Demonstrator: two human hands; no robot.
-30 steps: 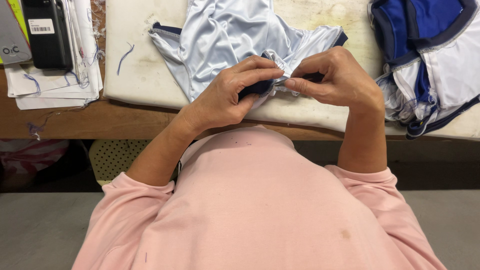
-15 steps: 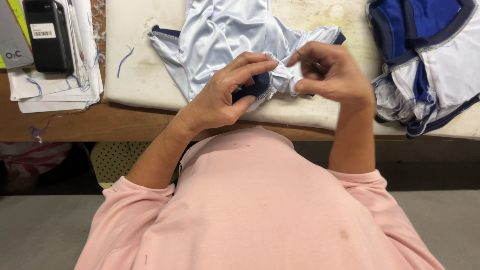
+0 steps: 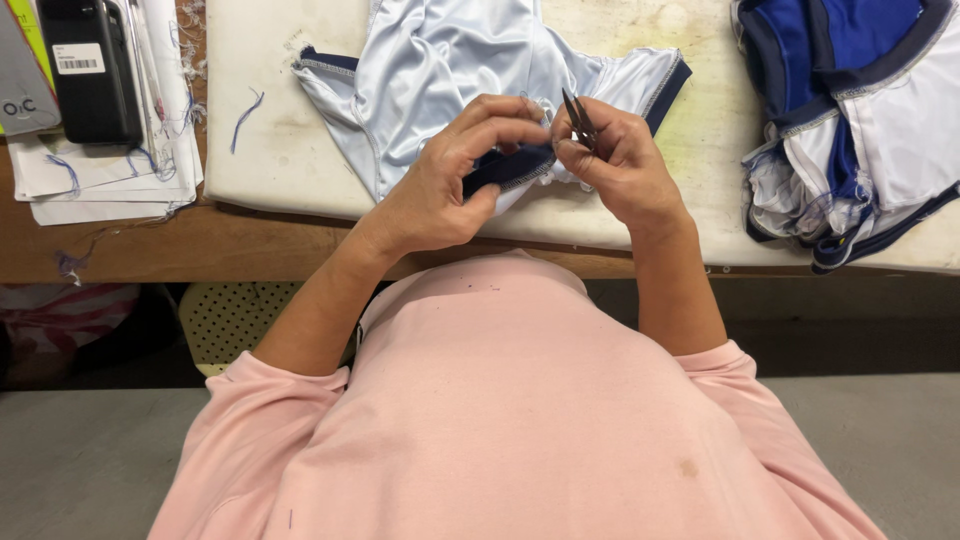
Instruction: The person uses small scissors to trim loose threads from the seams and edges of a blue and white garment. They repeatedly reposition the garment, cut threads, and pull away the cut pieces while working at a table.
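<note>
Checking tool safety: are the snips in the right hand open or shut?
Cannot tell: the snips show as thin dark blades above the right hand, too small to judge.

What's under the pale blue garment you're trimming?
The pale blue garment lies on a stained white padded mat that rests on the brown table. Whatever lies directly beneath the fabric is covered by it and by both hands.

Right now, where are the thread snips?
In the head view, the thread snips are pinched in the right hand, tips up, above the pale garment's navy hem held by the left hand.
</note>
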